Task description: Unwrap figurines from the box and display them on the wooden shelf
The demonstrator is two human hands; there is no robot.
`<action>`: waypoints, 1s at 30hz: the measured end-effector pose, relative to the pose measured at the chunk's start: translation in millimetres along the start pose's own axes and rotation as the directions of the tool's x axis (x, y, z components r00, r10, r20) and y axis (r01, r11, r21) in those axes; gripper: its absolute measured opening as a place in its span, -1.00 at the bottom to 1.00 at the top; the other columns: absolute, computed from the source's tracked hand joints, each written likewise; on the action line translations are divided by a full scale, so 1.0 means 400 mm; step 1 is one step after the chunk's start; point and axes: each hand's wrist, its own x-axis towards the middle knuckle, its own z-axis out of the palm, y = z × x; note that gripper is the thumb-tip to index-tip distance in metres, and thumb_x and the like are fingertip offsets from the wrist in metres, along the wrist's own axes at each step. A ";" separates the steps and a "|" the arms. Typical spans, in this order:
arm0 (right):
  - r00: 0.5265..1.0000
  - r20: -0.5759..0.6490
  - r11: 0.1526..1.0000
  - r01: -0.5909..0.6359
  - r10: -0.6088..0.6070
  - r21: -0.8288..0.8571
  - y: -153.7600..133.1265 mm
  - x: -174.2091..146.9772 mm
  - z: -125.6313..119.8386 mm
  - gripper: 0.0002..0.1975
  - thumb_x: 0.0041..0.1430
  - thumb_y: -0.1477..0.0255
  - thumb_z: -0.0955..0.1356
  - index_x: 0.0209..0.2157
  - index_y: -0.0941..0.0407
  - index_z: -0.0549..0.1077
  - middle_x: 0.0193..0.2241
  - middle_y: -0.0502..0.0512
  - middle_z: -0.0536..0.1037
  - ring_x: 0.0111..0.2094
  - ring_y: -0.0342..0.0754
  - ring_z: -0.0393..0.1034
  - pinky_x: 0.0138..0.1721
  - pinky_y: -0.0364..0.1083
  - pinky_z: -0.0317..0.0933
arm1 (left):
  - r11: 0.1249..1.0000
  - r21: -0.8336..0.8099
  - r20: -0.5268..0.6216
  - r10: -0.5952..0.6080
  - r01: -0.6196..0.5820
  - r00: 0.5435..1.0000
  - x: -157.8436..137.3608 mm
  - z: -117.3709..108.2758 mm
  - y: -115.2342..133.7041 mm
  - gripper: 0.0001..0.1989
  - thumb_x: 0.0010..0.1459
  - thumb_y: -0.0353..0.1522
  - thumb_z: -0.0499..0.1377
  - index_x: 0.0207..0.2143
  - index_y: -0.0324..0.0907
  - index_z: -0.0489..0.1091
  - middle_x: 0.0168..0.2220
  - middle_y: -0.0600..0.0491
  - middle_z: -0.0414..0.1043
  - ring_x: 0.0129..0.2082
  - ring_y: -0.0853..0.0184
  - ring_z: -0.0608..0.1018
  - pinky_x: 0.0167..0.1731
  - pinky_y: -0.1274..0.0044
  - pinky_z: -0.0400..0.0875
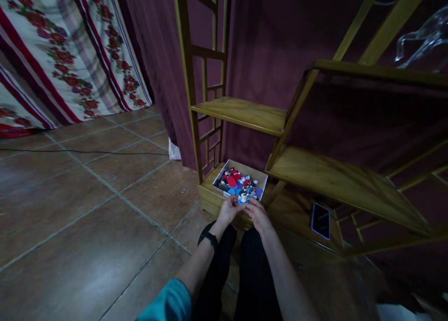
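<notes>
Between my two hands I hold a small toy figurine (243,198) with a white-and-black body and a blue base. My left hand (229,210) grips its left side, fingers closed at the base. On the other side, my right hand (256,212) pinches it with curled fingers. Just beyond the hands sits an open white box (259,175) full of similar small figurines (234,177), with red, blue and purple bases among them. Details of the held figurine are too small to make out.
The box stands on the bottom level of a wooden shelf unit (245,113). A dark-screened phone or tablet (321,220) lies farther right on that level. A clear glass figure (425,38) stands upper right. A black cable (87,151) crosses the tiled floor (87,227).
</notes>
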 end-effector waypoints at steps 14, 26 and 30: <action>0.999 -0.046 0.999 -0.024 0.022 -0.035 0.006 0.012 0.004 -0.71 -0.26 0.51 0.39 -0.35 0.11 0.47 -0.36 0.03 0.56 -0.32 -0.06 0.43 -0.27 -0.10 0.29 | 0.995 0.072 -0.060 0.072 -0.068 0.996 -0.004 0.003 -0.019 -0.59 -0.29 -0.45 0.31 -0.30 -0.21 0.29 -0.43 0.12 0.38 -0.47 0.45 0.41 -0.41 0.58 0.29; 0.996 -0.085 0.998 -0.041 0.037 -0.053 -0.009 0.002 0.013 -0.70 -0.24 0.47 0.41 -0.32 0.11 0.45 -0.34 0.07 0.56 -0.30 -0.02 0.45 -0.24 -0.04 0.32 | 1.000 -0.002 -0.033 -0.019 0.019 0.999 0.007 0.001 -0.010 -0.61 -0.25 -0.46 0.29 -0.26 -0.24 0.37 -0.48 0.10 0.39 -0.47 0.40 0.42 -0.41 0.56 0.30; 0.996 -0.077 0.997 -0.044 0.039 -0.068 -0.009 -0.001 0.011 -0.70 -0.22 0.46 0.41 -0.31 0.10 0.44 -0.38 0.06 0.56 -0.34 -0.03 0.46 -0.24 -0.04 0.32 | 0.998 -0.017 0.016 -0.053 0.054 0.998 0.006 0.001 0.003 -0.67 -0.22 -0.41 0.29 -0.30 -0.25 0.41 -0.53 0.11 0.39 -0.49 0.39 0.41 -0.44 0.56 0.30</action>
